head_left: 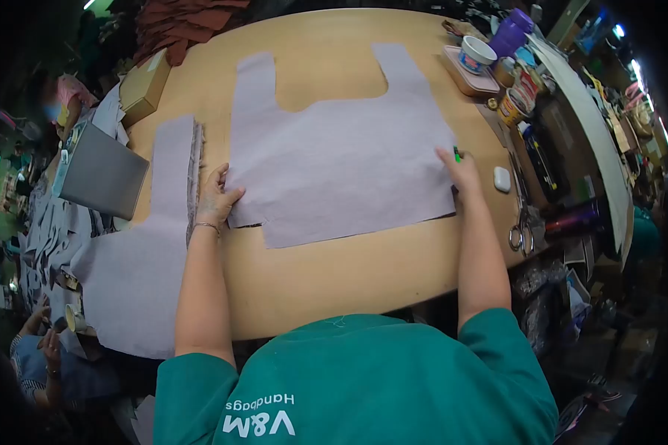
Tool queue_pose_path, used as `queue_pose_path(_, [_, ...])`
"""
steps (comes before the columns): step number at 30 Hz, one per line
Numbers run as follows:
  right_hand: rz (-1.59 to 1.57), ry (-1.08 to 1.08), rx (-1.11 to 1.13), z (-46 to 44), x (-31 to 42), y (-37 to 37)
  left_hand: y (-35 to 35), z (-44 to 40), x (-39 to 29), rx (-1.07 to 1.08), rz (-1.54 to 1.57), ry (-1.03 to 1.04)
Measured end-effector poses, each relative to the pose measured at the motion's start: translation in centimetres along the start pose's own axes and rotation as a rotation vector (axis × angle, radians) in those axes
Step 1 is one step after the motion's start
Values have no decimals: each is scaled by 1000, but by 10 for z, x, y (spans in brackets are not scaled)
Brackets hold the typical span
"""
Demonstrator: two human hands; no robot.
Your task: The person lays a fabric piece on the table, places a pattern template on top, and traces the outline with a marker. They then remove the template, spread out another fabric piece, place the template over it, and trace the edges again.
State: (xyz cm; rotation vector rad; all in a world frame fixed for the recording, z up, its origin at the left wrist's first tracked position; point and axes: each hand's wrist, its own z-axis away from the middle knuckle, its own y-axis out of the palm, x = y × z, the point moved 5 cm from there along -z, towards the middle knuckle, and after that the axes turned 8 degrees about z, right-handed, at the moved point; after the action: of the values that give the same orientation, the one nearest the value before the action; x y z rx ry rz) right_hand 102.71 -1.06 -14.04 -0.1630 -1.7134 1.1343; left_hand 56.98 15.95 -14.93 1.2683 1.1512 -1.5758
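Observation:
A lilac-grey fabric piece (341,156) with a deep curved cutout and two upright straps lies flat on the table. A darker layer shows at its lower corners. At its left edge rests my left hand (217,199), thumb on the fabric and apart from the fingers. My right hand (464,174) is at the opposite edge, its fingertips touching the fabric. Between those fingers sticks out a small green object (457,155), maybe a pen; most of it is hidden. Left of my left hand lies a stack of similar fabric pieces (137,289), partly over the table edge.
Scissors (522,236), a white earbud case (502,179), a tub (476,55) and a purple bottle (511,33) are on the right. A grey box (100,174) and a cardboard box (145,87) stand left. Brown cut pieces (182,26) lie behind. Another person's hands (46,334) show lower left.

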Motion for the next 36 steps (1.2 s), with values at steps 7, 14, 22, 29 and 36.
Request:
queue_pose_path(7, [209, -41, 22, 32, -34, -23, 3, 30, -29, 125, -758, -6])
queue_pose_path(14, [-64, 39, -117, 102, -58, -85, 95, 101, -63, 112, -1111, 340])
queue_pose_path(22, [-599, 126, -959, 149, -191, -353, 145, 134, -38, 478, -1145, 293])
queue_pose_path(29, [-1180, 114, -222, 28, -253, -405, 140, 143, -38, 537, -1167, 271])
queue_pose_path(36, [-1209, 67, -39, -15, -266, -426, 134, 149, -34, 542, -1129, 268])
